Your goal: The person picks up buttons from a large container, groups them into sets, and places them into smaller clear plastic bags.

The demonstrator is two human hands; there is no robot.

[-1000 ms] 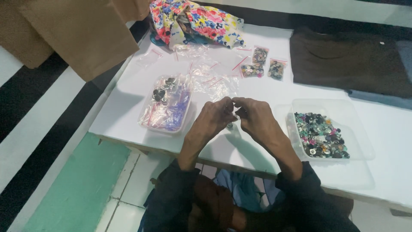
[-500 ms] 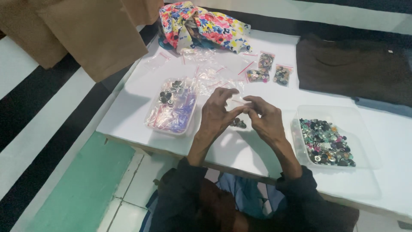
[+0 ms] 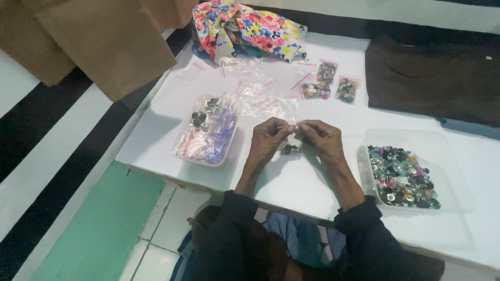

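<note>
Left hand: the left hand (image 3: 266, 136) was raised just above the bench (image 3: 156, 135), fingers pinched together on the left end of a small clear bag (image 3: 289, 126).
Right hand: the right hand (image 3: 319, 136) faced it, fingertips closed on the other end of the same bag, so the two hands nearly met over the middle of the bench.
Small clear bag: it was stretched between the two hands at fingertip level; what it contained was too small to tell.
Button pile: a little cluster of dark buttons (image 3: 290, 150) lay on the bench just below the hands, between the two wrists.
Left tray: a clear plastic tray (image 3: 207, 136) stood to the left of the left hand, holding purple-tinted bags and some metal buttons at its far end.
Right tray: a larger clear tray (image 3: 416, 171) stood to the right of the right hand, with a heap of mixed coloured buttons in its near half.
Empty bags: loose clear zip bags (image 3: 260, 96) with red strips lay scattered beyond the hands.
Filled bags: three small bags of buttons (image 3: 327, 82) lay side by side farther back.
Cloth: a floral fabric (image 3: 245, 26) was bunched at the far edge, and a dark brown cloth (image 3: 432, 78) was spread at the far right.
</note>
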